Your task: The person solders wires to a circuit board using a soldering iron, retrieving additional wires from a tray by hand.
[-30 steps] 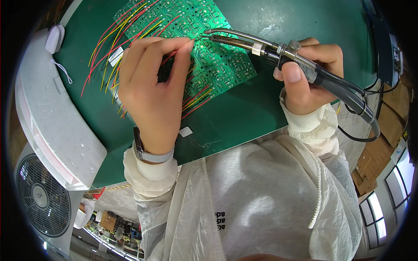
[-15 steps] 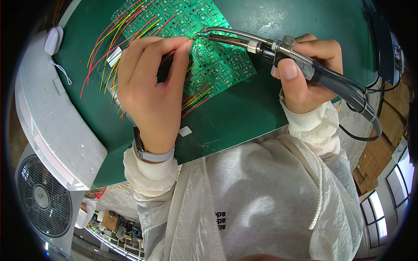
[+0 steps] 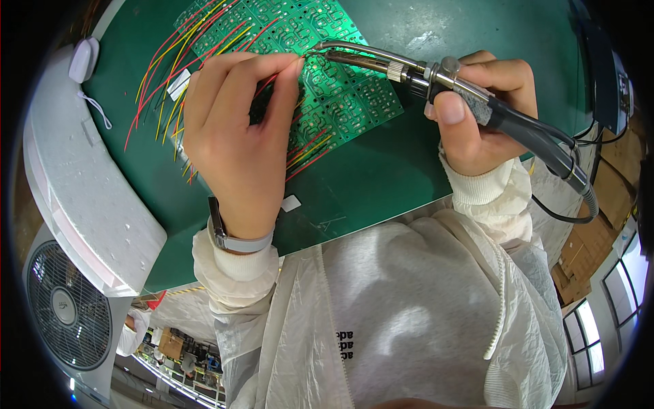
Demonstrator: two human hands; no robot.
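1. Meanwhile, left hand [image 3: 235, 136] pinches a red wire [image 3: 269, 83] over the green circuit board [image 3: 340, 102] at the tabletop's [image 3: 409, 163] far edge;
2. right hand [image 3: 480, 112], grip clenched, holds a soldering iron [image 3: 436, 75], tip at the board.

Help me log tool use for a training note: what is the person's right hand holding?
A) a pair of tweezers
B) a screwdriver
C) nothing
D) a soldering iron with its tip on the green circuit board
D: the right hand grips a soldering iron whose metal tip meets the green circuit board beside the left hand fingertips.
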